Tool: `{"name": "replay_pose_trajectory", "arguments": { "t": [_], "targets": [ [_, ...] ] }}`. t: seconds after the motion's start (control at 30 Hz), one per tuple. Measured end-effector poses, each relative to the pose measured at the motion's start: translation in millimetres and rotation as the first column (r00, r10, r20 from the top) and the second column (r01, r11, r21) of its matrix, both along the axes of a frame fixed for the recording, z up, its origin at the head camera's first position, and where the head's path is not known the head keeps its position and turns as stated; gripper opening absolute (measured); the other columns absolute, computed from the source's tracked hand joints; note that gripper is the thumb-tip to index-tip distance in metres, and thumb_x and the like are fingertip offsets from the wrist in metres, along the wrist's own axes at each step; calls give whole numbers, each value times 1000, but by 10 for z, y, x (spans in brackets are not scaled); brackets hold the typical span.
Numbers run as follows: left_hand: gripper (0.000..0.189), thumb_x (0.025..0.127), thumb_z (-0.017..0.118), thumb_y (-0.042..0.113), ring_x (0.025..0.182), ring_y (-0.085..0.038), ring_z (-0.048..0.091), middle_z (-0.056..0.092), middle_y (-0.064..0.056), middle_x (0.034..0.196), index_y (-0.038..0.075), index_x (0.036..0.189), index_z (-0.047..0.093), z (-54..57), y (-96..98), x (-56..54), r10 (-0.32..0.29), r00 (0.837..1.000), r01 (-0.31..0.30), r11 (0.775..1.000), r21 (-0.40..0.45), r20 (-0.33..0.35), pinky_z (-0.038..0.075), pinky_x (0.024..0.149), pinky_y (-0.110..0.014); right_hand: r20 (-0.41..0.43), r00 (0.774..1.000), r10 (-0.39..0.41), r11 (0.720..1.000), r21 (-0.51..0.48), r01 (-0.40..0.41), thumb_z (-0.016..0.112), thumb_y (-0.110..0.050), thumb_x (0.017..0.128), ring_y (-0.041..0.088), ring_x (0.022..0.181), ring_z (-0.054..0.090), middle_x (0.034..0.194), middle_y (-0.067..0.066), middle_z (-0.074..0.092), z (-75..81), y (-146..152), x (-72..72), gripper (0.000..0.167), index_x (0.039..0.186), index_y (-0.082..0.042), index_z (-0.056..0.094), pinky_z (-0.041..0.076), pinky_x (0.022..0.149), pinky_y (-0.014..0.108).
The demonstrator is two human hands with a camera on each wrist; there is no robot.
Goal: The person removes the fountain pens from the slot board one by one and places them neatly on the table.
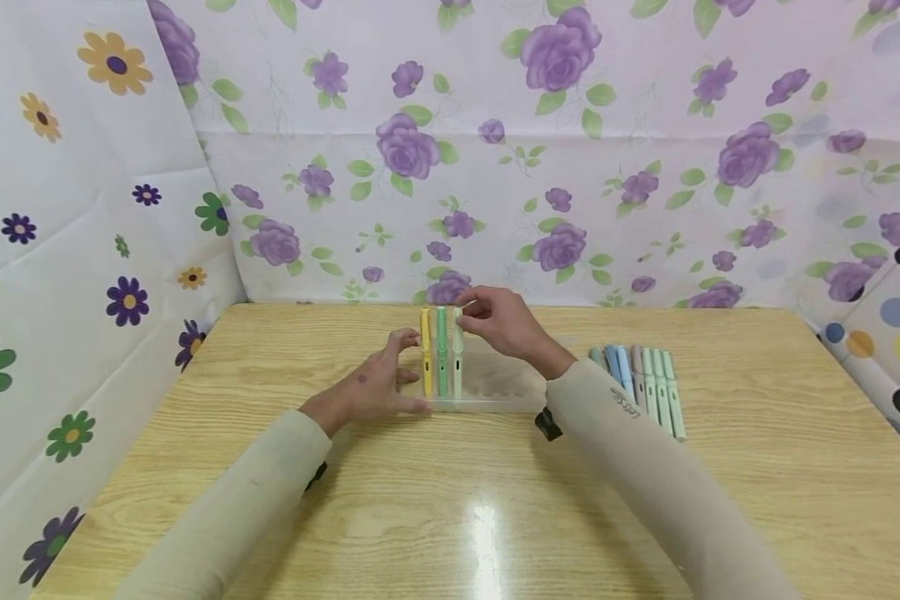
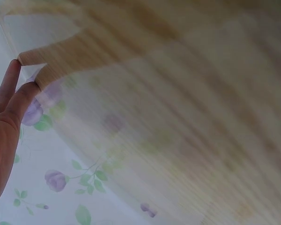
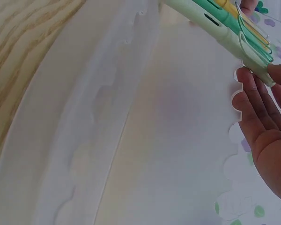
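A clear, scalloped-edge pen stand [image 1: 506, 405] holds a yellow pen [image 1: 426, 367], a green pen [image 1: 442, 367] and a pale green pen [image 1: 457, 367] upright at its left end. My right hand [image 1: 502, 323] pinches the pale green pen near its top, thumb against fingers. In the right wrist view that pen [image 3: 210, 26] lies across the stand's scalloped edge, its clip by my fingertips. My left hand [image 1: 378, 383] braces the stand's left side, thumb by the front base. Its fingers [image 2: 25, 101] look straight against the translucent edge in the left wrist view.
To the right on the wooden table [image 1: 420, 517] lies a row of several pens [image 1: 652, 387] in greens, blues and grey, partly behind my right sleeve. Flowered cloth [image 1: 487, 208] hangs along the table's back edge. Part of the stand is hidden by my right forearm.
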State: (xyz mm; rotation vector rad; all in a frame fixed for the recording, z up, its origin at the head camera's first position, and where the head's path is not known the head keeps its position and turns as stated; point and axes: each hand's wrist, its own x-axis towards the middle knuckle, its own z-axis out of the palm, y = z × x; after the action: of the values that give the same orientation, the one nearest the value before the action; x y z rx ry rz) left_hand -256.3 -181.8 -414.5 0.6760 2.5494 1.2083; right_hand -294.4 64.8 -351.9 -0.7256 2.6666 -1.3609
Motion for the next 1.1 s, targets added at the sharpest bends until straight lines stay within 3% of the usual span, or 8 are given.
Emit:
{"name": "replay_pose_trajectory", "arguments": {
  "t": [0.43, 0.67, 1.1],
  "targets": [
    [97, 79, 88, 25, 123, -31, 59, 23, -15, 160, 20, 147, 18, 10, -22, -3, -4, 1000, 4, 1000, -31, -3, 42, 105, -53, -69, 997, -45, 998, -54, 41, 64, -12, 98, 26, 98, 68, 107, 13, 70, 174, 154, 69, 26, 122, -2, 66, 54, 87, 42],
    [94, 81, 86, 22, 125, -32, 57, 21, -15, 160, 19, 146, 19, 2, -38, -9, -16, 1000, 17, 1000, -18, 7, 42, 105, -53, -47, 997, -67, 995, -81, 63, 64, -15, 98, 24, 97, 67, 106, 11, 68, 260, 334, 118, 25, 120, -4, 67, 52, 86, 40],
    [94, 81, 86, 24, 127, -31, 56, 19, -15, 162, 19, 146, 19, 18, -30, -9, -12, 1000, 12, 1000, -19, 26, 41, 105, -53, -30, 992, -125, 991, -61, 123, 66, -19, 98, 24, 97, 66, 108, 11, 67, 260, 747, 181, 28, 122, -4, 66, 52, 85, 40]
  ]
}}
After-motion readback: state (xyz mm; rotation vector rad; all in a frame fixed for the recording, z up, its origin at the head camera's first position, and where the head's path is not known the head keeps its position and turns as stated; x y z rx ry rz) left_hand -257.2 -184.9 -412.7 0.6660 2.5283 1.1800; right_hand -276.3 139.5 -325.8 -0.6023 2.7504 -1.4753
